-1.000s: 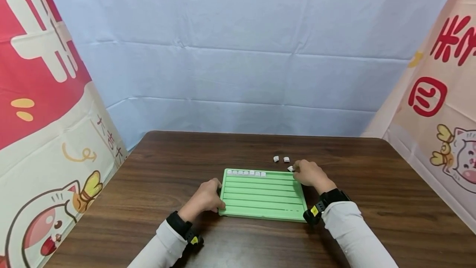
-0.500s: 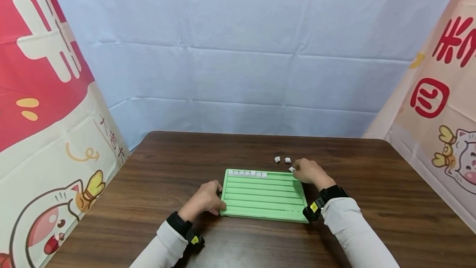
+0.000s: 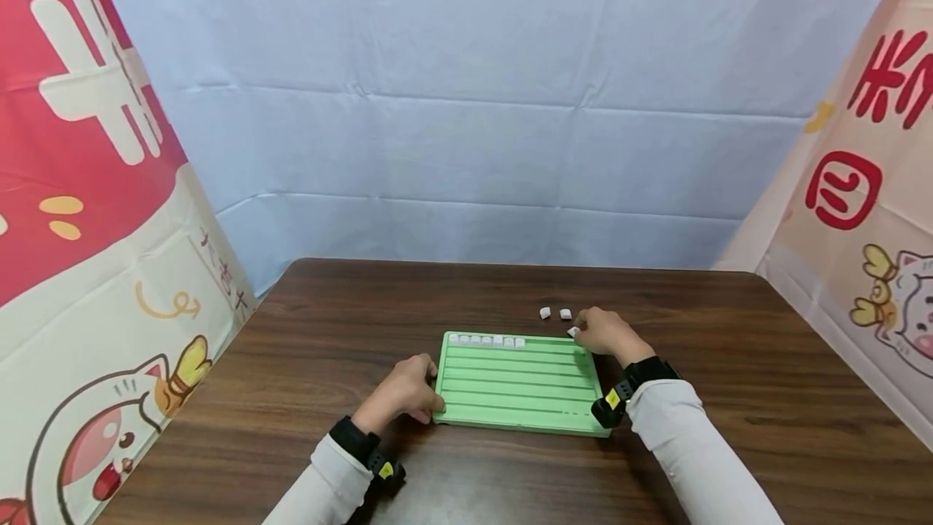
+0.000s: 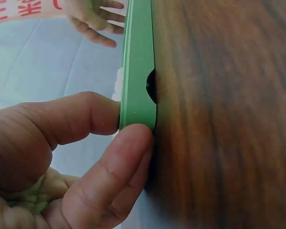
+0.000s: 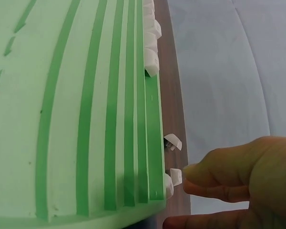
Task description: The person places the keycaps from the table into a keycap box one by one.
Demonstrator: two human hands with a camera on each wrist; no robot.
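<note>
A light green ridged tray lies on the table. My left hand grips its left edge; in the left wrist view the thumb and a finger pinch the green side wall. Several white keycaps stand in a row in the tray's top groove, from the left corner to about the middle. My right hand hovers by the top right corner with fingers loosely extended, right beside a loose keycap. Two more keycaps, one left of the other, lie just behind the tray.
The dark wood table extends around the tray on all sides. A pale blue cloth hangs behind it, with printed banners at the left and right. Both wrists wear black straps with small cameras.
The head view has shifted slightly. Both hands, the tray and the keycaps keep nearly the same places relative to each other.
</note>
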